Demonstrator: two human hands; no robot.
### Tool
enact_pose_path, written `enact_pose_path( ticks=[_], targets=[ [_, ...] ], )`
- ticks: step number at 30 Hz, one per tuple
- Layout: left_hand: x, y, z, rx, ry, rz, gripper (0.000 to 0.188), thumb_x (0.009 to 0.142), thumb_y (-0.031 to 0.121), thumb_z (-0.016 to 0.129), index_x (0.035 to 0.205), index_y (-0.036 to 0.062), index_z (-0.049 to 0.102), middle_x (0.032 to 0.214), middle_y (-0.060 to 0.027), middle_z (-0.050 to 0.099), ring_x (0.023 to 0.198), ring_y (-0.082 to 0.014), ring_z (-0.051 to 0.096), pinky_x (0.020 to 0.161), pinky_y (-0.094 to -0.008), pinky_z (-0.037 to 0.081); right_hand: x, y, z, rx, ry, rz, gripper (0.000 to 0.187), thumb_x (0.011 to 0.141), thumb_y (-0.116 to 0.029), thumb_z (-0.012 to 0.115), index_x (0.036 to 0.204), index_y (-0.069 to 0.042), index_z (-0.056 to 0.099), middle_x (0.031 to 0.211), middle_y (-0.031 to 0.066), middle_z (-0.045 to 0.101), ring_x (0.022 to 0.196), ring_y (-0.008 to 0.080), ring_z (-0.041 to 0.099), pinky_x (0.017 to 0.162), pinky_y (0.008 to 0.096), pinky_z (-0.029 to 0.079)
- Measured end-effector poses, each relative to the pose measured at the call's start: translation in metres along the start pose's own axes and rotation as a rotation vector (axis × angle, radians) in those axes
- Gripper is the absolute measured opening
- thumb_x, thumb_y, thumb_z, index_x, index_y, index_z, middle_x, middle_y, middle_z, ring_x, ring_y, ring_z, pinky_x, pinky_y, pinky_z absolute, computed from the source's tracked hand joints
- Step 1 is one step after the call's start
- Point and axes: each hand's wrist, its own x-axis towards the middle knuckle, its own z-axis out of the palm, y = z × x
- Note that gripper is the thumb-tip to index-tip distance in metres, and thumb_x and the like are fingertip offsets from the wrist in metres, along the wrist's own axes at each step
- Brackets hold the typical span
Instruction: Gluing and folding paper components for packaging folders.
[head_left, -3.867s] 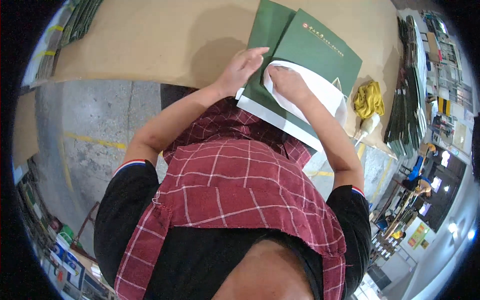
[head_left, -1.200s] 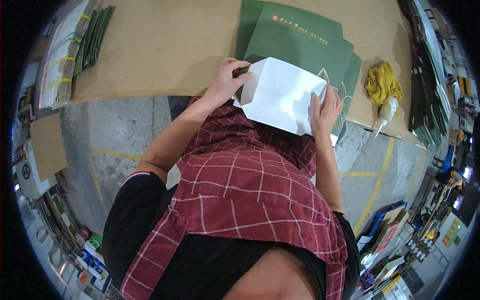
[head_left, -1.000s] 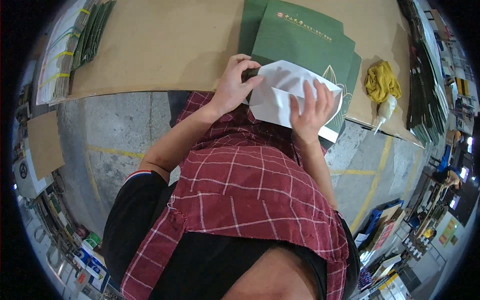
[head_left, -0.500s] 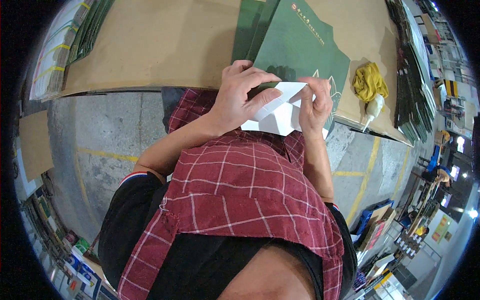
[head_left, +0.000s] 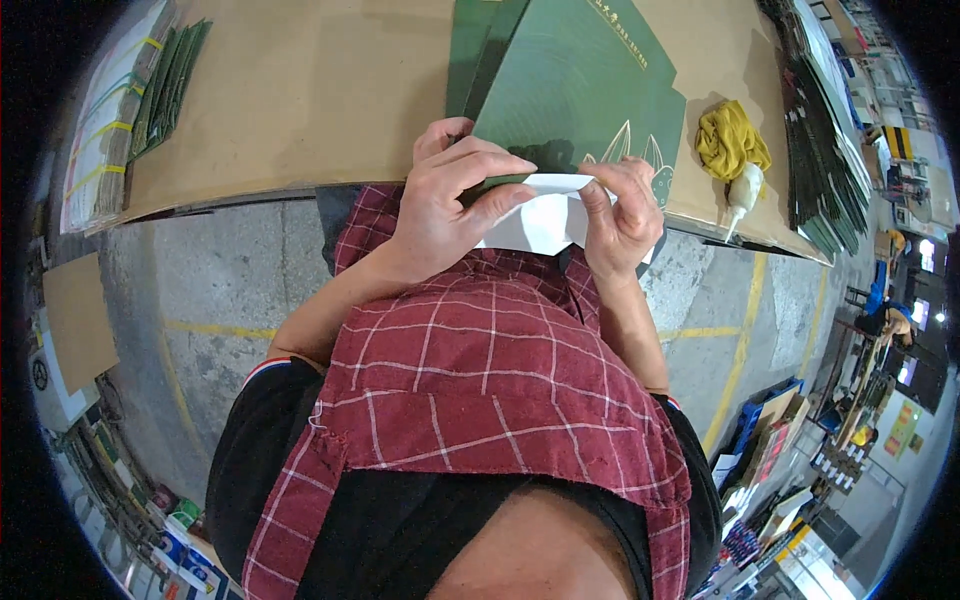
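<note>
A large green printed card folder (head_left: 580, 85) lies on the table's near edge, its white inner side (head_left: 545, 222) turned up toward me in a folded flap. My left hand (head_left: 455, 195) pinches the flap's left part, thumb on the white side and fingers on the green. At the flap's right part my right hand (head_left: 620, 213) is closed on it too, thumb against the white face. Another green sheet (head_left: 470, 50) shows beneath the folder's left side.
The table (head_left: 290, 90) is covered in brown board. A yellow cloth (head_left: 733, 138) and a white squeeze bottle (head_left: 743, 195) lie at the right, beside stacked green folders (head_left: 825, 170). Strapped white bundles (head_left: 105, 130) and more green folders (head_left: 170, 90) stand at the left.
Both hands have shifted slightly along the flap, and the right thumb now presses on its white side. The flap is folded narrower. My view has shifted a little.
</note>
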Motion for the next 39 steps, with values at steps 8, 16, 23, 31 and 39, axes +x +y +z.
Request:
enact_pose_path(
  ticks=[8,16,23,31,39],
  targets=[
    [0.0,0.005,-0.013,-0.161,-0.153,-0.119,0.022,0.075,0.025,0.064,0.088,0.0067,0.065,0.088,-0.0071,0.06,0.088,-0.02,0.05,0.092,-0.0361,0.029,0.002,-0.003,-0.004,-0.156,0.05,-0.206,0.024,0.058,-0.007,0.071,0.081,-0.01,0.063,0.071,0.0008,0.059,0.066,0.0168,0.053,0.07,0.0335,0.037],
    [0.006,-0.028,0.0,-0.095,-0.061,-0.282,0.014,0.073,0.018,0.066,0.077,0.0046,0.066,0.073,-0.0059,0.061,0.076,-0.0187,0.05,0.073,-0.0306,0.038,0.015,0.018,0.014,-0.1,-0.239,0.068,0.012,0.071,-0.01,0.064,0.083,-0.009,0.064,0.075,0.0049,0.06,0.069,0.0193,0.054,0.071,0.0309,0.037],
    [-0.01,-0.105,0.03,-0.468,0.024,-0.58,0.016,0.078,0.014,0.063,0.08,-0.0017,0.064,0.076,-0.0002,0.058,0.07,-0.005,0.05,0.063,-0.0202,0.039,0.032,0.056,0.062,-0.084,-0.634,0.245,0.025,0.083,-0.025,0.057,0.092,-0.003,0.062,0.079,0.0088,0.061,0.072,0.0135,0.054,0.063,0.0275,0.043],
    [-0.026,-0.129,0.025,0.509,0.039,-0.087,0.046,0.076,0.027,0.064,0.112,0.0012,0.052,0.113,-0.012,0.051,0.099,-0.0232,0.05,0.085,-0.0353,0.038,0.029,0.126,0.102,-0.152,-0.686,0.525,0.031,0.074,-0.036,0.063,0.081,-0.006,0.064,0.07,0.0136,0.062,0.062,0.0299,0.058,0.059,0.0375,0.046],
    [-0.049,-0.104,0.035,0.548,-0.53,0.052,0.063,0.083,0.041,0.05,0.129,0.0021,0.033,0.136,-0.0147,0.03,0.128,-0.0249,0.027,0.102,-0.0478,0.019,-0.007,0.15,0.12,-0.219,-0.221,0.151,0.05,0.069,-0.033,0.068,0.109,-0.009,0.051,0.105,0.0141,0.053,0.098,0.0303,0.048,0.083,0.0405,0.038]
  ],
)
